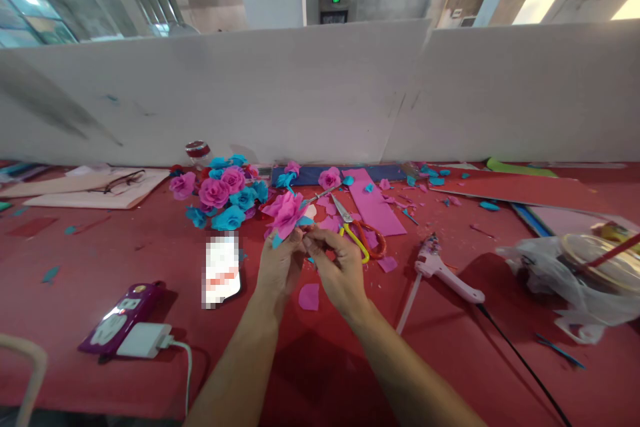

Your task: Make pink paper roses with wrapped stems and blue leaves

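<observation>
Flower (pixel 286 213), pink with blue pieces under it, is leaning away from the person and to the left, its base ending at the meeting fingertips. The left hand (pixel 280 263) is lying nearer, directly under the head, and seems to be pinching that base. The right hand (pixel 343 270) is coming in from the other side, thumb and forefinger drawn together beside the base; whether they are gripping anything, one is unable to tell, and the fingers are hiding any stem. Scissors (pixel 347 215) are lying just beyond the right hand. A loose petal (pixel 309 297) is resting on the tabletop (pixel 165 247) between the forearms. A bunch (pixel 215 193) is standing to the left, while a glue gun (pixel 453 279) is lying well apart on the right.
</observation>
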`<state>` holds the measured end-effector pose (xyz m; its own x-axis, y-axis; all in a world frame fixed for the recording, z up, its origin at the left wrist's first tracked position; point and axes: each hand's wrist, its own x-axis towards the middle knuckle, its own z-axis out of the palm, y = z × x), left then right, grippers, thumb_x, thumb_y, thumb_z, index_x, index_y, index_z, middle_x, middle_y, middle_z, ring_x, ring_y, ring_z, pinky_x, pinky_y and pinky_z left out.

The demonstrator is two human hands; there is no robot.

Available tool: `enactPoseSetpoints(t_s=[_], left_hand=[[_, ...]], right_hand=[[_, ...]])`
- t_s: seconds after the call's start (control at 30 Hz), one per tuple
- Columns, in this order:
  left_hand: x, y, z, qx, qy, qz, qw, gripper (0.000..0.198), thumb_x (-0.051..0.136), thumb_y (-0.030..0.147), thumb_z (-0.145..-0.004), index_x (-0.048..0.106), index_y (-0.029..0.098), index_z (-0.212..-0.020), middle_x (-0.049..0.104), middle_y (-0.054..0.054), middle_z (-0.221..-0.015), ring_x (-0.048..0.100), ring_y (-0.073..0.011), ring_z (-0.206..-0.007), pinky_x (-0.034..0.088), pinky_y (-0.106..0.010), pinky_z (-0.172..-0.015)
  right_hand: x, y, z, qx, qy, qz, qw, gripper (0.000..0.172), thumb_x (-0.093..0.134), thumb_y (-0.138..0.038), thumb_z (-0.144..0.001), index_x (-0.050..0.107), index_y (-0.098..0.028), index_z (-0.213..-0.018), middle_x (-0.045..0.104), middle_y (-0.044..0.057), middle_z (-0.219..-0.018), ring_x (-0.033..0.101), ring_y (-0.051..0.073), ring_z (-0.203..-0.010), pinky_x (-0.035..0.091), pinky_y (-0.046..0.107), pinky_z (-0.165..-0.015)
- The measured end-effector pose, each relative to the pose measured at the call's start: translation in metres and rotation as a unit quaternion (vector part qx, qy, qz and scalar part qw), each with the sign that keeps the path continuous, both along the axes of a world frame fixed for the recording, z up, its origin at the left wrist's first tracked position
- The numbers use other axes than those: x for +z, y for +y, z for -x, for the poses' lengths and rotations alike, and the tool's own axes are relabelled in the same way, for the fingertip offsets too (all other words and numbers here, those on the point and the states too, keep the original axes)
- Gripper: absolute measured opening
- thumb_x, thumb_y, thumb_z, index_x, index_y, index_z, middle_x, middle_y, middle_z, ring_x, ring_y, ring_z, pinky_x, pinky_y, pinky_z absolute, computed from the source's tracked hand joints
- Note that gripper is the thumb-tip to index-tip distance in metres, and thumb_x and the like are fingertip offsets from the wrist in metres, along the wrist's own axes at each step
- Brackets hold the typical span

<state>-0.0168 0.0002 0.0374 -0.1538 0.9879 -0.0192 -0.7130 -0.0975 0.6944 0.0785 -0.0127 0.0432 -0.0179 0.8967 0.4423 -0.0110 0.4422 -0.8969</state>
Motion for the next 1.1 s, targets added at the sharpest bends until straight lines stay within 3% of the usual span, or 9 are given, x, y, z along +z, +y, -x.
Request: enactPoseSetpoints(t_s=[0.13,0.37,0.5,0.63,0.8,0.9,1.1], left_hand=[[0.002,-0.001,0.002,0.011,-0.007,0.019,1.0,0.023,0.083,0.022,-0.048,0.067,0.018,-0.064,0.067,-0.001,-0.064,0.065,-0.0166,-0.07,0.053,-0.028,-0.067],[0.001,0.001,0.006,-0.055,0.008,0.022,0.998,0.015,0.077,0.025,-0.054,0.067,0.018,-0.062,0.061,0.0,-0.058,0.054,-0.011,-0.048,0.046,-0.023,-0.044],[0.001,0.001,0.008,-0.055,0.009,0.03,0.998,0.016,0.076,0.023,-0.053,0.061,0.017,-0.056,0.054,0.002,-0.053,0.054,-0.0121,-0.05,0.049,-0.026,-0.049],[0.003,-0.003,0.009,-0.075,0.012,0.046,0.996,0.018,0.075,0.027,-0.052,0.061,0.016,-0.058,0.056,0.0,-0.055,0.056,-0.0136,-0.053,0.048,-0.026,-0.049],[0.008,-0.006,0.007,-0.036,0.012,0.071,0.997,0.024,0.076,0.022,-0.046,0.054,0.016,-0.053,0.048,0.006,-0.044,0.041,-0.0057,-0.036,0.032,-0.019,-0.036],[0.007,-0.006,0.006,-0.027,0.029,0.067,0.997,0.025,0.075,0.023,-0.05,0.051,0.016,-0.051,0.042,0.008,-0.038,0.036,-0.0048,-0.031,0.028,-0.019,-0.033],[0.001,0.0,0.009,-0.013,0.032,0.101,0.994,0.023,0.075,0.027,-0.052,0.058,0.015,-0.062,0.052,0.005,-0.047,0.046,-0.0097,-0.033,0.03,-0.022,-0.03]], right_hand=[[0.0,0.0,0.0,0.029,0.013,0.014,0.999,0.012,0.056,-0.019,-0.08,0.066,-0.02,-0.074,0.061,-0.002,-0.062,0.054,0.011,-0.058,0.045,0.022,-0.056],[-0.003,0.006,-0.001,0.124,0.034,0.058,0.99,0.012,0.056,-0.023,-0.082,0.064,-0.018,-0.075,0.053,-0.003,-0.059,0.045,0.008,-0.05,0.039,0.02,-0.049],[-0.006,0.007,-0.001,0.148,0.055,0.07,0.985,0.01,0.057,-0.026,-0.082,0.063,-0.019,-0.076,0.052,-0.003,-0.059,0.046,0.008,-0.051,0.04,0.02,-0.05],[-0.006,0.005,0.0,0.173,0.078,0.076,0.979,0.012,0.057,-0.03,-0.083,0.063,-0.02,-0.078,0.053,-0.003,-0.062,0.047,0.009,-0.052,0.041,0.02,-0.049],[-0.007,0.004,0.004,0.158,0.079,0.058,0.983,0.015,0.058,-0.032,-0.083,0.061,-0.019,-0.076,0.055,-0.002,-0.066,0.052,0.01,-0.058,0.045,0.022,-0.056],[-0.008,0.005,0.006,0.161,0.085,0.072,0.981,0.016,0.056,-0.034,-0.083,0.059,-0.019,-0.079,0.053,-0.002,-0.064,0.052,0.01,-0.056,0.045,0.022,-0.054],[-0.012,0.008,0.008,0.136,0.046,0.106,0.984,0.013,0.056,-0.031,-0.083,0.059,-0.018,-0.086,0.055,-0.004,-0.06,0.051,0.009,-0.049,0.043,0.022,-0.049]])
